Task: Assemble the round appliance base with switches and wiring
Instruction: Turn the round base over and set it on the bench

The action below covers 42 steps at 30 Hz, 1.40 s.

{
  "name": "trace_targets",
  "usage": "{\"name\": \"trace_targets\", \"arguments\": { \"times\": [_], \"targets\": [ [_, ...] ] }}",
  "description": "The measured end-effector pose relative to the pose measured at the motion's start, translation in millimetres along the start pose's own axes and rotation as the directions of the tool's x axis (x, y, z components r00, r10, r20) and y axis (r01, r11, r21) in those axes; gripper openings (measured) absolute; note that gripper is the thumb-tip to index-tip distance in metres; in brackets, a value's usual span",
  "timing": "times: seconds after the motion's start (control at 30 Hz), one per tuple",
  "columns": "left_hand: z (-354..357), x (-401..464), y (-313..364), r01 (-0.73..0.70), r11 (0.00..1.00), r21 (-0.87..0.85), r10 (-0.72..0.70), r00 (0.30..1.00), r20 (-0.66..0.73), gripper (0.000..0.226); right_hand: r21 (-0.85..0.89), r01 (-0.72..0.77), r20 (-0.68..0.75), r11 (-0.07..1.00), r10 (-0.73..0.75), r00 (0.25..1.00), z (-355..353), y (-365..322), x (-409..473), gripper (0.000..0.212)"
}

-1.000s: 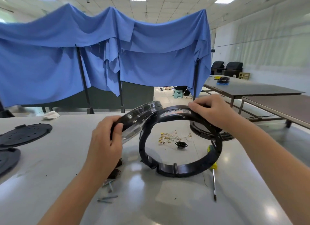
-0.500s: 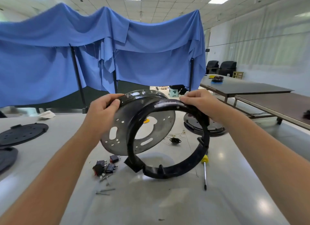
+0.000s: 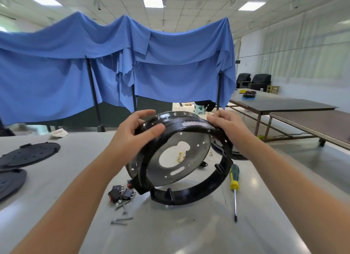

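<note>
Since half a second ago the metal plate (image 3: 181, 155) has slid inside the black ring (image 3: 191, 195), held tilted above the table (image 3: 170, 234). Left hand (image 3: 136, 132) grips at ten o'clock, right hand (image 3: 225, 123) at one. Seating step; next, I judge, press the rims flush.

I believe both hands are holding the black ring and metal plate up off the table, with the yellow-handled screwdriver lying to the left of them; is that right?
Not quite: the head view shows the screwdriver lying to the right of the parts, not the left. The rest stands: the left hand and right hand hold the black ring and metal plate up together above the table.
</note>
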State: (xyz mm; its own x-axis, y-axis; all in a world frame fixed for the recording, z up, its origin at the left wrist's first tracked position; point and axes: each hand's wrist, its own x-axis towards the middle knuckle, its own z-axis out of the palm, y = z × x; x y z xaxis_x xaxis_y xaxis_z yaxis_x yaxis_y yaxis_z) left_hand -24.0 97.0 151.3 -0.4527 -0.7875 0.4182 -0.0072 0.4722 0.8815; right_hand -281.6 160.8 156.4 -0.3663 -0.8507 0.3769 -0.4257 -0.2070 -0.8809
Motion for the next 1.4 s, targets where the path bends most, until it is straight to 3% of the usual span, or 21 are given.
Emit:
{"name": "trace_targets", "arguments": {
  "times": [0.13,0.3,0.43,0.57,0.63,0.73,0.83,0.97,1.07,1.23,1.4],
  "targets": [
    [11,-4,-8,-0.051,0.996,0.079,0.049,0.998,0.025,0.075,0.020,0.179,-0.221,0.984,-0.171,0.960,17,16,-12,0.038],
    [19,-9,-13,-0.148,0.933,0.329,0.113,0.986,0.123,0.100,0.166,0.215,-0.315,0.962,-0.155,0.936,22,40,-20,0.032],
    [31,-10,-10,-0.339,0.763,0.550,0.305,0.940,0.156,0.086,0.196,0.273,-0.346,0.942,-0.195,0.918,20,49,-21,0.030],
    [41,-11,-8,-0.425,0.627,0.653,0.428,0.888,0.166,0.075,0.249,0.243,-0.338,0.938,-0.151,0.929,20,60,-20,0.030],
    [44,-14,-8,-0.429,0.607,0.669,0.437,0.883,0.170,0.076,0.272,0.216,-0.325,0.938,-0.121,0.938,18,64,-20,0.028],
    [48,-18,-8,-0.436,0.592,0.678,0.452,0.876,0.168,0.076,0.232,0.153,-0.344,0.961,-0.067,0.937,17,72,-24,0.018],
    [53,-23,-9,-0.460,0.521,0.719,0.496,0.849,0.184,0.075,0.129,-0.064,-0.366,0.990,0.107,0.924,13,87,-32,0.016],
    [65,-32,-18,-0.495,0.410,0.766,0.533,0.812,0.239,0.074,-0.157,-0.475,-0.140,0.866,0.457,0.878,-1,99,-44,0.039],
    [74,-38,-27,-0.539,0.311,0.783,0.566,0.767,0.303,0.075,-0.010,-0.639,0.005,0.769,0.639,0.769,-7,97,-55,0.051],
    [78,-45,-36,-0.550,0.222,0.805,0.594,0.731,0.335,0.073,0.055,-0.601,-0.004,0.797,0.602,0.798,-3,92,-60,0.047],
    [75,-63,-57,-0.558,0.182,0.810,0.555,0.738,0.384,0.082,0.208,-0.627,0.090,0.751,0.624,0.776,10,92,-63,0.031]
  ]
}}
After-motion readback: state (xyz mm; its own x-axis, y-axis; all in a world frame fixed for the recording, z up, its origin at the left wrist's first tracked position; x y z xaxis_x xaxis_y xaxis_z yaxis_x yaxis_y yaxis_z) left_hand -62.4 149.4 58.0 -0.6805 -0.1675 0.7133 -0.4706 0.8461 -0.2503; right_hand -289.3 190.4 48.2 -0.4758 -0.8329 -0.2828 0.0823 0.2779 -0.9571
